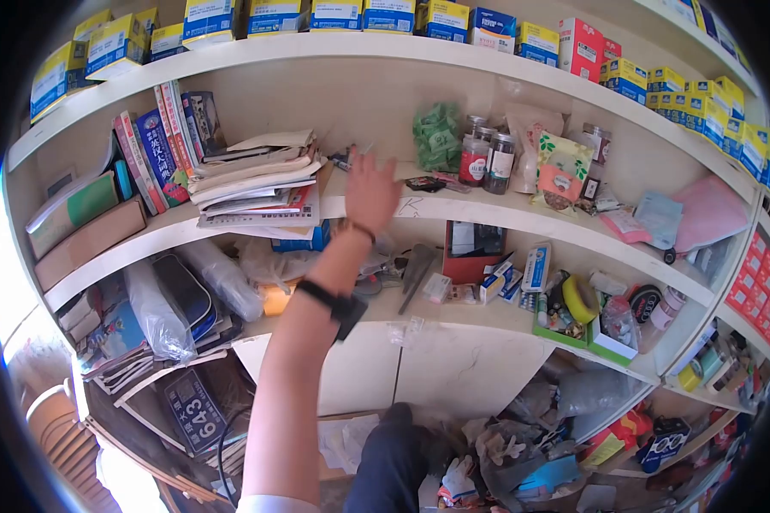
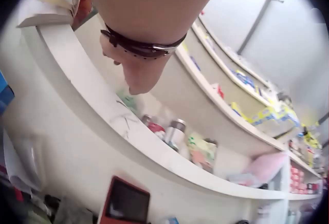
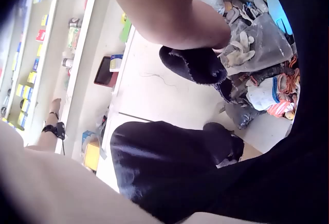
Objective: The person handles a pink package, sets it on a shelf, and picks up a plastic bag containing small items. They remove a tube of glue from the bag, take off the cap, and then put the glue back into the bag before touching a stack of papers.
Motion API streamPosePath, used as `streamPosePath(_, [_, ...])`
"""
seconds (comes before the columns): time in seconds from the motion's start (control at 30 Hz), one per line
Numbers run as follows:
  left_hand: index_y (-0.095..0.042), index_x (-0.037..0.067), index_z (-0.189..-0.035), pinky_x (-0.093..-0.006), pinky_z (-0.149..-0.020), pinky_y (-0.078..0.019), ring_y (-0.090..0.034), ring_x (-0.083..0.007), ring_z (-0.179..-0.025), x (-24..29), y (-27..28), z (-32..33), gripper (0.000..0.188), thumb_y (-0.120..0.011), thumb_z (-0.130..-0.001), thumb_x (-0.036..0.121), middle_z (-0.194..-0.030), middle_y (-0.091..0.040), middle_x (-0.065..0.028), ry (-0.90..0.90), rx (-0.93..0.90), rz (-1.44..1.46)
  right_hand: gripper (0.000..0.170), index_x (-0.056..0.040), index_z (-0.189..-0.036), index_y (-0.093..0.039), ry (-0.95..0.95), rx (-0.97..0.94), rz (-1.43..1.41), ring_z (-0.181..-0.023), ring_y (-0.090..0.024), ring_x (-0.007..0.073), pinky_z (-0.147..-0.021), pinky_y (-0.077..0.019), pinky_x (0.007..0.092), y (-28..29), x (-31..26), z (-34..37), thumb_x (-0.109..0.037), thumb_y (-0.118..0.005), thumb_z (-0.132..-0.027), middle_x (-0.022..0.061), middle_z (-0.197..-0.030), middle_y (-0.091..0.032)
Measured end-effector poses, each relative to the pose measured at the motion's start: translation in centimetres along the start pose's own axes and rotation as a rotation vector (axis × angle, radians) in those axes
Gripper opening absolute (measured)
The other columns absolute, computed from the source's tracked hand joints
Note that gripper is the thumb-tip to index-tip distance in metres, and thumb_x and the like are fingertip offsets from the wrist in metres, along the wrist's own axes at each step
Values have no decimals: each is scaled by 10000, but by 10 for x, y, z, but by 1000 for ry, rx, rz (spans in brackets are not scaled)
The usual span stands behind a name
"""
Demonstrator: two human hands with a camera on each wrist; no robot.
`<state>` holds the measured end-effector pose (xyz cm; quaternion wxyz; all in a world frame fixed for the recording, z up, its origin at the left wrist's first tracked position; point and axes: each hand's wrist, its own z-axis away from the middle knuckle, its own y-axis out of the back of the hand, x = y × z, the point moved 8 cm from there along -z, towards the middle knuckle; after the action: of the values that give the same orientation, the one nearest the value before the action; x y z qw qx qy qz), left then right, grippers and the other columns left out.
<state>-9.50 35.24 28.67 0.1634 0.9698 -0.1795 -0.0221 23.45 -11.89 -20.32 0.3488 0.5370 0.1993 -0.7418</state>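
Outstretched forearm (image 1: 287,402) leads to the left hand (image 1: 373,192), fingers extended, seemingly empty, near small dark items (image 1: 340,161) on the shelf (image 1: 496,212); nothing there looks lifted yet; whether the right hand (image 3: 208,26) grips, I cannot tell

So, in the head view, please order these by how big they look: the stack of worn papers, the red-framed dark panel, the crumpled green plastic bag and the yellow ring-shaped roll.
1. Stack of worn papers
2. Red-framed dark panel and crumpled green plastic bag: too alike to rank.
3. Yellow ring-shaped roll
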Motion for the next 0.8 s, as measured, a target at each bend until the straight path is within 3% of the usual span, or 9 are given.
streamPosePath(0.03, [-612, 68, -1196, -457, -989, -426, -515, -386, -1157, -23, -25, -9, 407, -601, -867, 306, -1252, -536, -242, 19, -43, -157, 346, 49, -1036, -681, -17, 16, -27, -925, -592, 194, -835, -468, 317, 2, 2, 1, -249, -684, -861, 116, -1030, -684])
streamPosePath(0.1, [-639, 87, -1170, -448, -1000, -420, -552, -388, -1148, -69, -65, -8, 461, -505, -909, 442, -1222, -578, -259, 414, -555, -33, 340, 50, -1033, -682, 22, 56, -9, -916, -591, 195, -824, -468, 318, 2, -17, 12, -246, -682, -864, 113, -1024, -685])
streamPosePath(0.2, [-693, 83, -1097, -470, -1003, -396, -561, -359, -1148, -64, -70, -7, 514, -417, -944, 489, -1226, -596, -230, 426, -624, -120, 323, 46, -1027, -684, 65, 87, -10, -896, -588, 188, -809, -470, 318, 4, -22, 10, -236, -675, -870, 102, -1003, -686])
streamPosePath(0.33, [-721, 73, -941, -433, -937, -452, -640, -343, -976, -54, -53, 3, 411, -468, -934, 398, -987, -685, -175, 366, -542, -119, 259, 22, -982, -691, 54, 26, -3, -842, -571, 151, -776, -467, 306, 3, 12, 8, -215, -665, -881, 67, -926, -671])
streamPosePath(0.4, [-723, 77, -858, -440, -921, -455, -644, -325, -877, -32, -29, 4, 319, -505, -919, 301, -865, -686, -137, 121, -217, -200, 235, 11, -958, -693, 33, -7, -33, -829, -564, 142, -764, -463, 299, -2, 17, 9, -209, -664, -881, 56, -904, -665])
streamPosePath(0.53, [-709, 76, -821, -455, -909, -454, -633, -320, -824, -9, -28, 17, 254, -532, -900, 241, -822, -669, -141, 99, -128, -47, 192, -13, -910, -690, -53, -87, -19, -805, -557, 129, -735, -451, 279, -21, 3, 20, -201, -662, -881, 31, -865, -648])
streamPosePath(0.6, [-692, 56, -810, -462, -911, -448, -634, -314, -830, 15, -20, 18, 269, -528, -907, 246, -820, -667, -151, -26, 58, 13, 190, -15, -903, -688, -98, -92, -31, -800, -556, 129, -729, -447, 276, -27, 4, 20, -202, -663, -880, 27, -858, -646])
streamPosePath(0.73, [-674, 36, -880, -472, -862, -473, -633, -328, -851, 39, -39, 5, 269, -523, -914, 256, -858, -671, -164, -66, -133, 130, 203, 1, -928, -687, 5, -120, 25, -802, -557, 138, -735, -449, 292, -34, 3, 9, -195, -666, -878, 33, -862, -650])
streamPosePath(0.8, [-657, 51, -963, -485, -817, -497, -629, -350, -879, 33, -62, -5, 255, -525, -912, 264, -892, -672, -169, 96, -367, 218, 204, 4, -937, -687, 60, -129, 61, -802, -556, 142, -738, -451, 296, -32, 7, 6, -190, -667, -876, 35, -864, -652])
